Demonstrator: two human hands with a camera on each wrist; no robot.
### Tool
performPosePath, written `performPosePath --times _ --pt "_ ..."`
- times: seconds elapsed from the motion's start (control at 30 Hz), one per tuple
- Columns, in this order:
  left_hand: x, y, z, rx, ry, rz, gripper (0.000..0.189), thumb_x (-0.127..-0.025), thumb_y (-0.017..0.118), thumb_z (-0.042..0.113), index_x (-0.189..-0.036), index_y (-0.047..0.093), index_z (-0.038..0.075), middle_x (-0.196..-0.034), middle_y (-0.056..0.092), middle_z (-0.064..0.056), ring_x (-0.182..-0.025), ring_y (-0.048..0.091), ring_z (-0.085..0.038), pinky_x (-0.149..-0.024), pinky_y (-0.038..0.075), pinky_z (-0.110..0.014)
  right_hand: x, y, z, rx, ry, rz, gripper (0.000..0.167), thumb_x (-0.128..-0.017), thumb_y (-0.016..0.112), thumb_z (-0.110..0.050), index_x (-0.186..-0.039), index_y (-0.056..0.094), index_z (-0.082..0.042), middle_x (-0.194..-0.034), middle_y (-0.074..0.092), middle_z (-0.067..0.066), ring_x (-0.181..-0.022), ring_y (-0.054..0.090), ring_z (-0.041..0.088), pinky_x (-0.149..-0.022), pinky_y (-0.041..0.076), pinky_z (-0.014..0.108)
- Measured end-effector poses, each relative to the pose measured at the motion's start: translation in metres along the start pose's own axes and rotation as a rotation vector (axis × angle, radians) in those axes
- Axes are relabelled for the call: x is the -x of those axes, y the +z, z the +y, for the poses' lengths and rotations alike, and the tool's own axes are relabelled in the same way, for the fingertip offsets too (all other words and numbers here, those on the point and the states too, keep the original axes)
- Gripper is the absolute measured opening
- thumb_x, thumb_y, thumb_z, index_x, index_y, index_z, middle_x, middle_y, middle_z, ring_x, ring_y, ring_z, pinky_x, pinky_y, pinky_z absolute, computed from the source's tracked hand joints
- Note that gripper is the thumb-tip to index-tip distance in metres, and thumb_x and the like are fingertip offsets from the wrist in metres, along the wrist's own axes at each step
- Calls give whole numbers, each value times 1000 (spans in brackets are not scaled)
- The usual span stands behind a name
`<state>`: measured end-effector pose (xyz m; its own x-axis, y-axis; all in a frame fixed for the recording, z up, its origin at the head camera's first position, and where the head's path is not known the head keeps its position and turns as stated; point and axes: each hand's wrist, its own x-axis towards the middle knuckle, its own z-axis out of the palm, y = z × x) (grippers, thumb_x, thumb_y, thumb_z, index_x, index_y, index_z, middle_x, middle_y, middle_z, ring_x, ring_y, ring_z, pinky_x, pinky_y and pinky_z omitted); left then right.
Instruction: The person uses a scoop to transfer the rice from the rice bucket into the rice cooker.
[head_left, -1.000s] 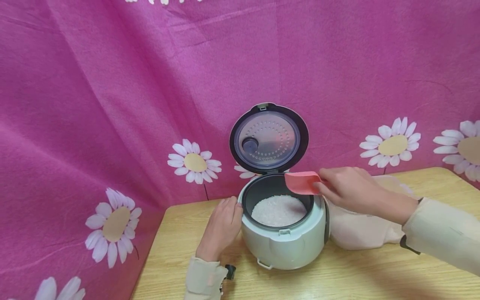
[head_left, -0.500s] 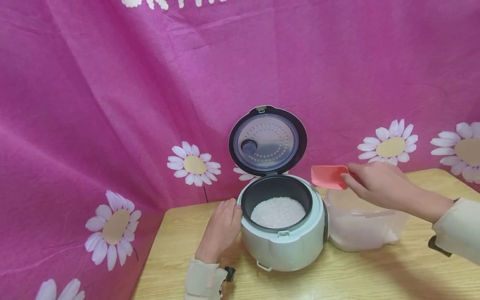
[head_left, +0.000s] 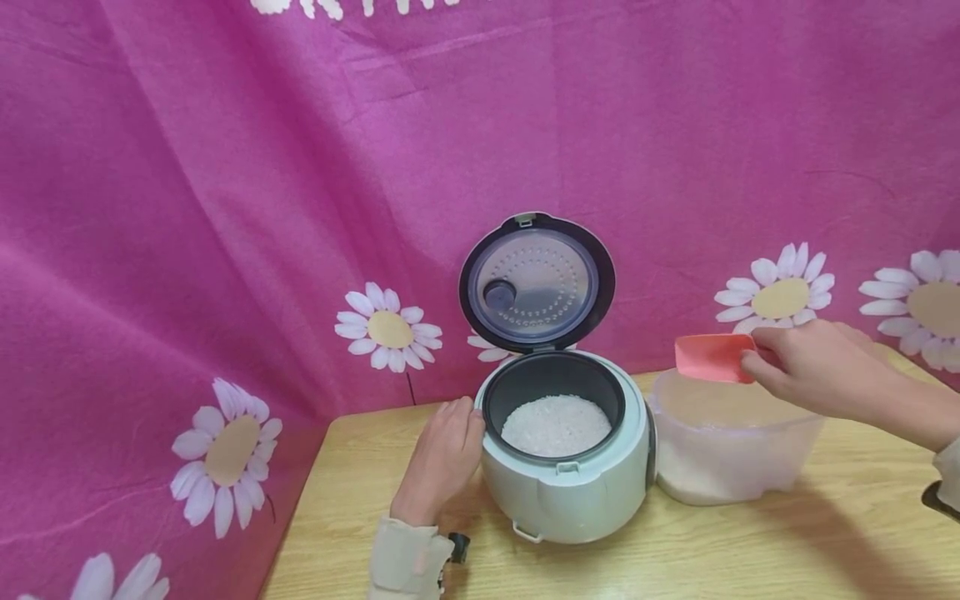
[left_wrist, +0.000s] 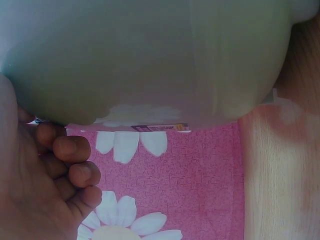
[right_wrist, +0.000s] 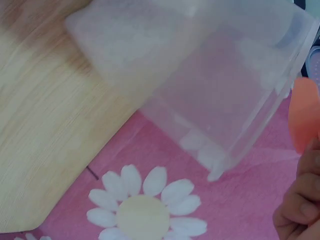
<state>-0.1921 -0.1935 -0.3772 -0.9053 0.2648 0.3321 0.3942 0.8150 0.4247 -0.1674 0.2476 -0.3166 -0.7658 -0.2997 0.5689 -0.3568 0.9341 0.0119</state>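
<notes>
A pale green rice cooker [head_left: 570, 504] stands on the table with its lid [head_left: 536, 283] raised. White rice [head_left: 557, 426] lies in its dark inner pot [head_left: 498, 400]. My left hand [head_left: 442, 454] holds the cooker at its left rim, and its curled fingers [left_wrist: 75, 175] show beside the wall in the left wrist view. With my right hand [head_left: 832, 367] I grip a coral-pink scoop [head_left: 712, 358] by its handle, which the fingers hide. The scoop is over the translucent plastic container [head_left: 735, 462], which has rice low inside and stands right of the cooker.
The wooden table [head_left: 862, 533] reaches back to a magenta cloth [head_left: 300, 167] printed with white daisies. The cloth also hangs along the left side. The raised lid stands close in front of the backdrop, and the container sits right beside the cooker.
My right hand has carried the scoop rightward, from the cooker's right rim to above the container. The left hand has stayed on the cooker, and the rice in the pot looks the same.
</notes>
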Motion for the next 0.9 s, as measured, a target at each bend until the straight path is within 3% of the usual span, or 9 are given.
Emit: performPosePath --times 0.13,0.47,0.8,0.9 --pt "1 1 -1 7 -11 -8 22 -107 43 28 -108 60 13 -91 59 1 -89 50 -14 -84 52 -32 4 0 7 31 15 -51 36 -83 69 -20 -61 41 -26 -53 33 -14 -49 25 2 -49 21 24" --pt "3 2 -3 16 2 -4 22 -108 42 27 -106 59 13 -89 57 2 -88 49 -14 -82 50 -31 9 0 10 50 82 -272 32 -88 68 -26 -64 47 -26 -56 40 -12 -50 35 7 -48 27 28" --pt "2 3 -4 10 1 0 21 -108 43 28 -107 59 14 -90 58 2 -89 50 -13 -84 51 -31 11 11 8 50 38 -407 32 -84 76 -29 -66 49 -25 -56 33 -11 -51 32 7 -48 21 26" --pt "2 2 -3 12 1 -4 22 -108 43 28 -108 59 14 -91 59 2 -90 50 -14 -85 51 -32 10 13 8 45 14 -409 34 -83 76 -27 -65 47 -25 -57 30 -11 -52 28 6 -49 19 24"
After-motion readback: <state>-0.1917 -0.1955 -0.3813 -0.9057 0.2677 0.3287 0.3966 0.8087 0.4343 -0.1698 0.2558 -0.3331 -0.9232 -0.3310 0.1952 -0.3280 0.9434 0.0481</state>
